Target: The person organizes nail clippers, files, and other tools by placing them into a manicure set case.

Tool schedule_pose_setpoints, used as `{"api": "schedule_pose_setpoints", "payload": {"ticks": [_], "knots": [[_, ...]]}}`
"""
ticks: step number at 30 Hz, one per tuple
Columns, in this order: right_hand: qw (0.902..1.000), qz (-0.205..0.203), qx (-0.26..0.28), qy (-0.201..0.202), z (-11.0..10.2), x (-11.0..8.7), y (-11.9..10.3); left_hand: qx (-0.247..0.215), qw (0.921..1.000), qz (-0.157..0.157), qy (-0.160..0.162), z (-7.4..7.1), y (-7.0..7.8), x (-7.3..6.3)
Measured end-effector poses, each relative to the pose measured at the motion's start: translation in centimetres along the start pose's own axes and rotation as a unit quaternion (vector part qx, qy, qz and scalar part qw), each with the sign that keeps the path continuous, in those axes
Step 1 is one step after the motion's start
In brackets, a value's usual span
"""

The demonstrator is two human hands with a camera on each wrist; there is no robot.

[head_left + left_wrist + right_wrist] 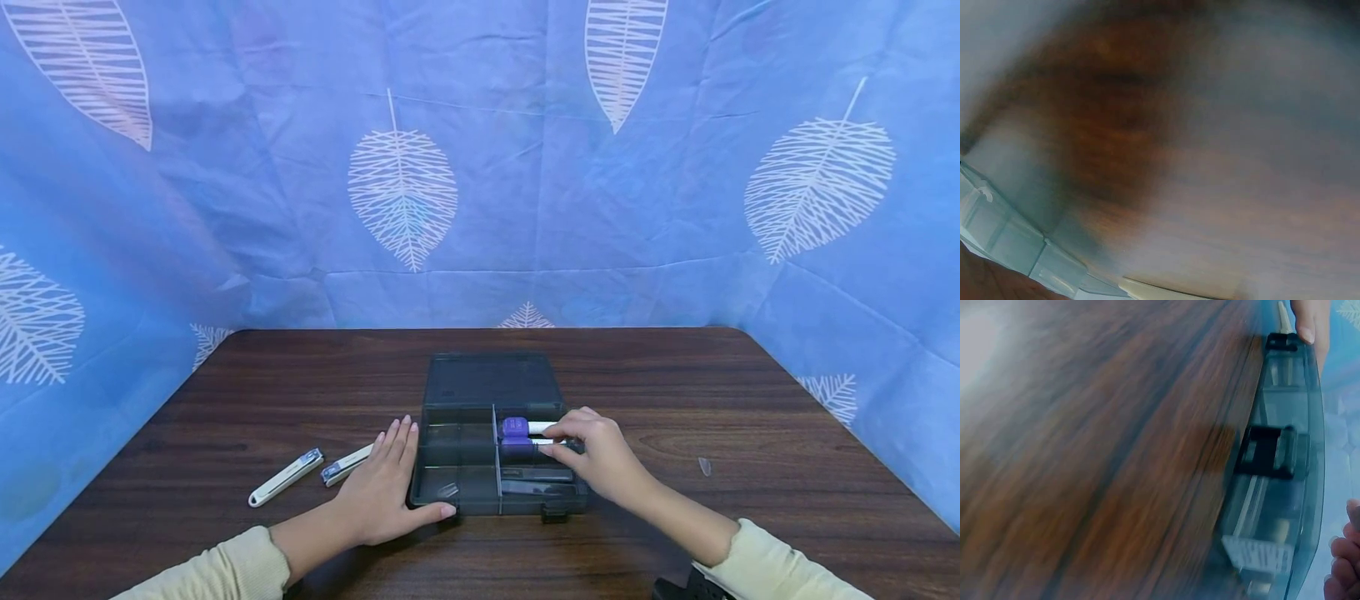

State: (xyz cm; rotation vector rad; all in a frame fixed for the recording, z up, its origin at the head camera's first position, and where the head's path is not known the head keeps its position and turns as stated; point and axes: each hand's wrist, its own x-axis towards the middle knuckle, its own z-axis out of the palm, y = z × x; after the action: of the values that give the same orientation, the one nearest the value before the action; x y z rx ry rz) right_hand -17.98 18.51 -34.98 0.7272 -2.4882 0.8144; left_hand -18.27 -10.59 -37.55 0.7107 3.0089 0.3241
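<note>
A dark see-through plastic box (457,454) with compartments lies with its lid (491,379) folded back. My left hand (378,483) rests along its left side with straight fingers, the thumb on the front edge. At the right back compartment, my right hand (600,450) pinches the white-capped end of a purple nail polish bottle (515,447). Another purple nail polish bottle (514,427) lies right behind it; the fingertips partly cover both caps. The right wrist view shows curled right fingers (1344,556) above the box's latched front side (1285,512).
Left of the box lie a nail clipper (285,477) and another nail clipper (345,465), partly under my left hand. Dark flat items (536,487) fill the right front compartment. A clear sliver (447,490) is in the left front one; another clear piece (704,466) lies on the table.
</note>
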Motion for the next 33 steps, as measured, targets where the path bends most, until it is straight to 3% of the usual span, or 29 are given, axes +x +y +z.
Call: {"api": "schedule_pose_setpoints", "payload": {"ticks": [21, 33], "knots": [[0.9948, 0.0, -0.076, 0.067, -3.4, -3.5, 4.0, -0.006, 1.0, 0.002, 0.003, -0.1, 0.1, -0.1], [0.9906, 0.031, -0.109, 0.077, -5.0, -5.6, 6.3, -0.005, 1.0, -0.001, 0.002, 0.1, 0.1, -0.1]]}}
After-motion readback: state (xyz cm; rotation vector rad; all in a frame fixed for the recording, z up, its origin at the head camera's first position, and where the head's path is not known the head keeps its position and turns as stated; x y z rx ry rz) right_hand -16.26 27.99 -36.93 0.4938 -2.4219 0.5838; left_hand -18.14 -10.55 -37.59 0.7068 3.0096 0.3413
